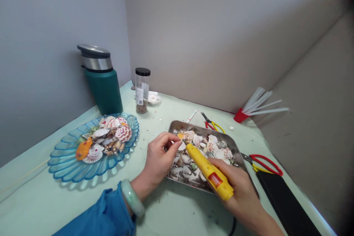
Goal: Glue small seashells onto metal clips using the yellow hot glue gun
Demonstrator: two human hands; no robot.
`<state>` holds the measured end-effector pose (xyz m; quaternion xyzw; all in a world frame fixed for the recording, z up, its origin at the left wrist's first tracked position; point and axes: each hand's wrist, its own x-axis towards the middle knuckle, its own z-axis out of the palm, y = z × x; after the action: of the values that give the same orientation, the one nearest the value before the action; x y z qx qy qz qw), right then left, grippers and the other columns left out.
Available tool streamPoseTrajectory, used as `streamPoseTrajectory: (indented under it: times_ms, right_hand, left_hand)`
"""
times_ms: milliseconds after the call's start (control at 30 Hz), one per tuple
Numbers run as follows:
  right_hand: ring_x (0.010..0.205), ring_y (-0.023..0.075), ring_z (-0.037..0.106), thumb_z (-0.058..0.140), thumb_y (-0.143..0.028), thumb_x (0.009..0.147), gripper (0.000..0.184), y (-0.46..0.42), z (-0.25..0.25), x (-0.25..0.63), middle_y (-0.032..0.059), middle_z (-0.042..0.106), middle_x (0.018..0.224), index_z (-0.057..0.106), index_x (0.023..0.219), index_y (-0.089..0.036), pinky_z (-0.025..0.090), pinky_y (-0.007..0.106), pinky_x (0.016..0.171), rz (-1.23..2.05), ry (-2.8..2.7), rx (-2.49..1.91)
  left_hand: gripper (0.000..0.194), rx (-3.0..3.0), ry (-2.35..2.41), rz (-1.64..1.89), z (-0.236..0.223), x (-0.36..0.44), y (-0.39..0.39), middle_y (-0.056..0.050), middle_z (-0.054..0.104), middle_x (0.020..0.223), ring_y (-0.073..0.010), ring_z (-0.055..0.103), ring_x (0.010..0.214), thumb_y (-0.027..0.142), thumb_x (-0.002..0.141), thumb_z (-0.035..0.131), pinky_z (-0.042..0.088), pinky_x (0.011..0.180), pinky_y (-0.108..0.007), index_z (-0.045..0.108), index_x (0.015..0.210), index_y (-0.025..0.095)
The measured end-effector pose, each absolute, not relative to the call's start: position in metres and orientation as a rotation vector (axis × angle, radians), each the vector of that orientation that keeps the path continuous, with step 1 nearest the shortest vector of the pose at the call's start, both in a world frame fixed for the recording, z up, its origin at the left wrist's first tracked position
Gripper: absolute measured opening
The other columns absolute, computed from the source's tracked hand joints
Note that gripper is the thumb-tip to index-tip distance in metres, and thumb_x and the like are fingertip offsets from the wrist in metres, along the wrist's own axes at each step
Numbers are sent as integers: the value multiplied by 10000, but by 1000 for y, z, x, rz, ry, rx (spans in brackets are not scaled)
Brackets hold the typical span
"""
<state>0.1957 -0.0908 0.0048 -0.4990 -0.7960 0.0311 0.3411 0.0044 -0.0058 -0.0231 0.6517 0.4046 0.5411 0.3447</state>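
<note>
My right hand is wrapped round a yellow hot glue gun, its nozzle pointing away and to the left. The nozzle is close to the fingertips of my left hand, whose thumb and forefinger are pinched together. Whatever they hold is too small and covered to name; a whitish bit shows at the tips. Both hands are above the near left part of a metal tray. Inside it lie many seashells, white, pinkish and spiral, and small dark slender pieces.
At left, a blue scalloped plate bears shells. Behind it stand a green bottle and a clear jar with a black lid. Yellow-and-red-handled pliers, red-handled scissors, a black slab and a red cup of glue sticks surround the tray.
</note>
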Motion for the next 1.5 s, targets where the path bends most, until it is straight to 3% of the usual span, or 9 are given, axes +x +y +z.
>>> streamPoseTrajectory:
  times_ms: [967, 1267, 1500]
  right_hand:
    - [753, 217, 700, 539, -231, 832, 265, -89, -8, 203, 78, 733, 943, 529, 1097, -215, 518, 308, 617, -89, -2140, -1282]
    - [719, 184, 697, 524, -240, 852, 214, -93, 5, 208, 69, 734, 899, 551, 1062, -206, 505, 252, 609, -74, -2144, -1226]
    - [631, 195, 651, 528, -231, 809, 274, -102, 2, 237, 43, 713, 814, 584, 1077, -220, 464, 263, 546, 77, -2034, -1807]
  left_hand:
    - [76, 1690, 1051, 1400, -22, 5, -5, -6, 608, 760, -98, 536, 572, 203, 812, 593, 438, 545, -217, 626, 755, 164]
    - [84, 1616, 1055, 1396, -22, 6, -3, 6, 595, 707, -92, 513, 529, 232, 803, 605, 418, 517, -216, 628, 755, 166]
    - [81, 1547, 1061, 1389, -23, 5, -2, 26, 567, 592, -102, 511, 508, 241, 784, 617, 392, 479, -209, 638, 756, 168]
